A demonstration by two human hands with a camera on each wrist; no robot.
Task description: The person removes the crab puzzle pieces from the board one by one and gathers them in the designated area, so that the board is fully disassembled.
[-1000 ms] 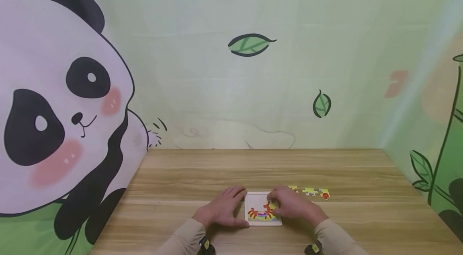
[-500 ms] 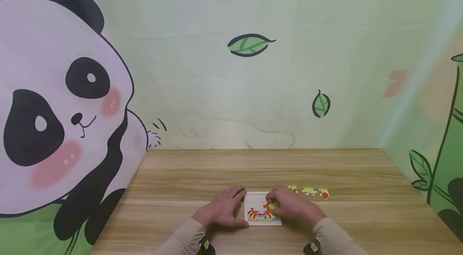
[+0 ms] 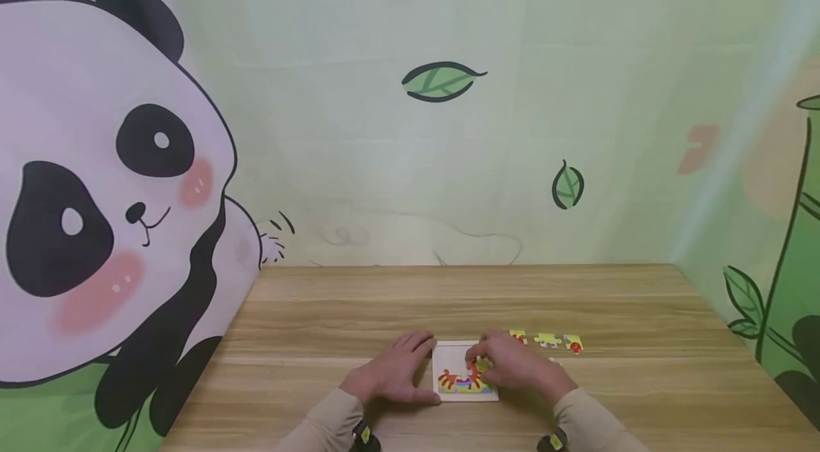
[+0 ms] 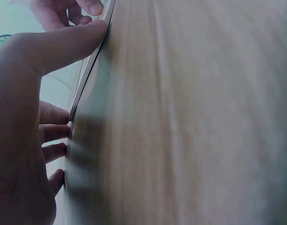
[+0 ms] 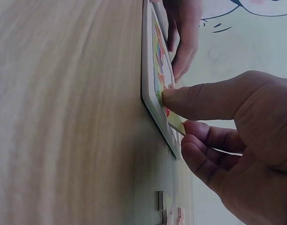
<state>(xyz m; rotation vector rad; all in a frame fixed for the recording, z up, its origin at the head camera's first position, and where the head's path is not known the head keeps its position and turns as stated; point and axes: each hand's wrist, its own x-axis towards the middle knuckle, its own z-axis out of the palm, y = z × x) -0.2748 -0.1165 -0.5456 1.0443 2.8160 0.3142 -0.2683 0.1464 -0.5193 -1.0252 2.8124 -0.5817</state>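
A square jigsaw tray (image 3: 448,398) with a pale rim lies on the table, its lower part filled with pieces showing a red animal and a rainbow-coloured patch. My left hand (image 3: 400,368) steadies the tray's left side, its thumb at the near left corner and its fingers spread towards the far corner. Over the right part of the tray, my right hand (image 3: 512,361) pinches a yellow-green puzzle piece (image 5: 176,123) between thumb and fingers. That piece is tilted above the tray in the right wrist view; its picture is mostly hidden by the thumb.
Loose puzzle pieces lie beyond the right hand: a yellow-and-white piece (image 3: 547,340), a yellow piece with a red spot (image 3: 574,344) and one partly hidden piece (image 3: 517,335). The wooden table (image 3: 320,302) meets a panda-printed backdrop (image 3: 359,153) at its far edge.
My right fingertips have shifted slightly left over the tray, still pinching the piece. The left hand and the tray stay in place.
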